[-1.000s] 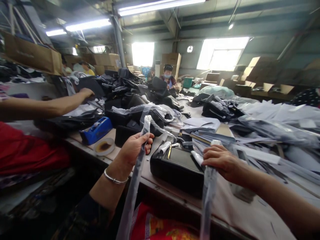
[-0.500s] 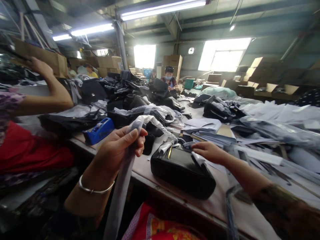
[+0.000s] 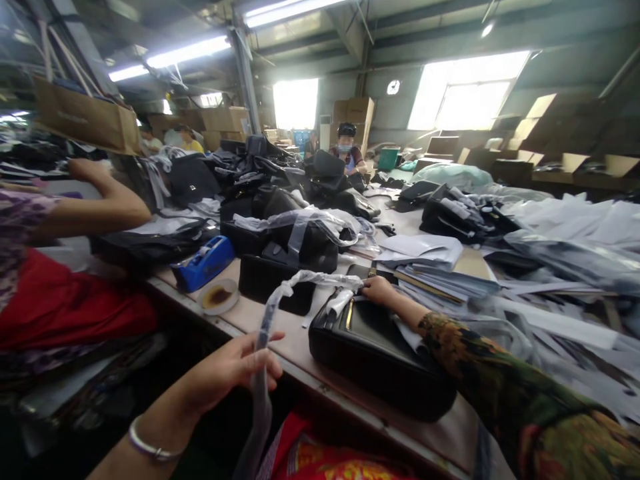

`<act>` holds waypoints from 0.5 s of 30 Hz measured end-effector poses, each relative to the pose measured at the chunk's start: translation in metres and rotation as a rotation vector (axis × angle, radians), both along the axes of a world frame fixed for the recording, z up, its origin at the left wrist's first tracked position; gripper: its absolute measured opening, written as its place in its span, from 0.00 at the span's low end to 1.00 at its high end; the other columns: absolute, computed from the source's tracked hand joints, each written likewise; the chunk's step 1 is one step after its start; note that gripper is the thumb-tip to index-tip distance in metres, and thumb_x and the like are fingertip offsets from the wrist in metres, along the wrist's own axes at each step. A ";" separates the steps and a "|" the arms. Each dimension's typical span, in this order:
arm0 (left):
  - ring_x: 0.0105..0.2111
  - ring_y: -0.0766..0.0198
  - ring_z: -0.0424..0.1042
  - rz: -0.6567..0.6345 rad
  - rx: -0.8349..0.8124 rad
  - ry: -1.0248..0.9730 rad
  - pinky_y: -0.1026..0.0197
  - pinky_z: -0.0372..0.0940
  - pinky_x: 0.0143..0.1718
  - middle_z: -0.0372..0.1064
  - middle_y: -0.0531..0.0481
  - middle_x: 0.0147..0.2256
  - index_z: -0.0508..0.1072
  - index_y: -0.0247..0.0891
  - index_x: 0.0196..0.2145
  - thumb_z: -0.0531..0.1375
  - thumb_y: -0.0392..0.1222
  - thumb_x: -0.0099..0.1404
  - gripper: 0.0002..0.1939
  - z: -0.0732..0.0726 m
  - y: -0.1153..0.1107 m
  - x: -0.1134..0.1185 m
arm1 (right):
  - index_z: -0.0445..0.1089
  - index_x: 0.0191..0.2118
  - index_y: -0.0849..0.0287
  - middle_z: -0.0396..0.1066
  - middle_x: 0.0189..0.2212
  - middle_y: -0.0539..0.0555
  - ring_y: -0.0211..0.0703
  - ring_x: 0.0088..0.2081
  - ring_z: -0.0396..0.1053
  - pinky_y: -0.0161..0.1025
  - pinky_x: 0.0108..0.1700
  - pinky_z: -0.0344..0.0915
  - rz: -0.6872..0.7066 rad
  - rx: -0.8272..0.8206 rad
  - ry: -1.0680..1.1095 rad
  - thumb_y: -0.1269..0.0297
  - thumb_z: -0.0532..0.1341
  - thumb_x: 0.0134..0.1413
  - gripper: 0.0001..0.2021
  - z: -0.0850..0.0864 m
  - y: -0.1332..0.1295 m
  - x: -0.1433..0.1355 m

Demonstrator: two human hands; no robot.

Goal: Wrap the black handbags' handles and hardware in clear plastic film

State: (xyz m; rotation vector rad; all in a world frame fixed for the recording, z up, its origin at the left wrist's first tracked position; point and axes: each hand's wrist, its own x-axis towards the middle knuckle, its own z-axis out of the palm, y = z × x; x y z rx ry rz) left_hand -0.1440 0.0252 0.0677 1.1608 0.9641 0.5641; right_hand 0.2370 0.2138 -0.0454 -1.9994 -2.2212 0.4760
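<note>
A black bag (image 3: 385, 357) lies on the table edge in front of me, with a gold zipper pull and bits of white wrapping on it. From its far end runs a strap (image 3: 273, 303) wrapped in thin translucent plastic. My left hand (image 3: 250, 367) pinches this strap between thumb and fingers in front of the table edge, and the loose end hangs below. Over the top of the bag reaches my right hand (image 3: 379, 291), its fingers closed on the wrapped strap close to where it meets the bag.
A blue tape dispenser (image 3: 204, 263) and a round dish with a brown stain (image 3: 218, 296) stand left on the table (image 3: 295, 353). Black bags (image 3: 280, 200) pile up behind. Papers (image 3: 423, 252) and plastic lie right. A co-worker's arm (image 3: 100, 207) is at far left.
My left hand has moved down along the strap, toward me. My right hand has shifted left across the bag onto the strap's near-bag end. The co-worker's raised arm has come down.
</note>
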 end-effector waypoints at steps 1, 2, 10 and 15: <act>0.36 0.51 0.78 0.037 -0.030 0.052 0.54 0.71 0.37 0.77 0.39 0.39 0.68 0.36 0.60 0.68 0.61 0.58 0.39 -0.010 0.006 -0.002 | 0.81 0.38 0.61 0.80 0.35 0.57 0.45 0.39 0.74 0.35 0.39 0.63 0.000 0.013 -0.015 0.67 0.57 0.58 0.13 -0.002 0.000 0.000; 0.38 0.51 0.78 0.078 -0.047 0.102 0.55 0.71 0.38 0.76 0.38 0.41 0.65 0.36 0.62 0.67 0.62 0.59 0.41 -0.019 0.013 -0.001 | 0.81 0.39 0.61 0.80 0.37 0.57 0.46 0.40 0.74 0.35 0.40 0.63 0.002 0.027 -0.029 0.67 0.57 0.58 0.13 -0.004 0.000 0.001; 0.42 0.52 0.76 0.309 0.615 0.729 0.51 0.69 0.46 0.73 0.37 0.47 0.63 0.32 0.61 0.65 0.48 0.62 0.34 -0.039 0.071 0.051 | 0.79 0.43 0.60 0.78 0.46 0.59 0.48 0.47 0.73 0.36 0.47 0.63 0.050 0.096 -0.103 0.61 0.56 0.61 0.15 -0.005 -0.010 -0.004; 0.44 0.49 0.74 -0.002 0.887 1.139 0.53 0.66 0.45 0.74 0.38 0.41 0.74 0.37 0.44 0.60 0.38 0.64 0.11 -0.046 0.073 0.075 | 0.78 0.44 0.59 0.78 0.46 0.60 0.48 0.47 0.73 0.37 0.46 0.64 0.041 0.084 -0.141 0.61 0.55 0.63 0.15 -0.004 -0.010 -0.006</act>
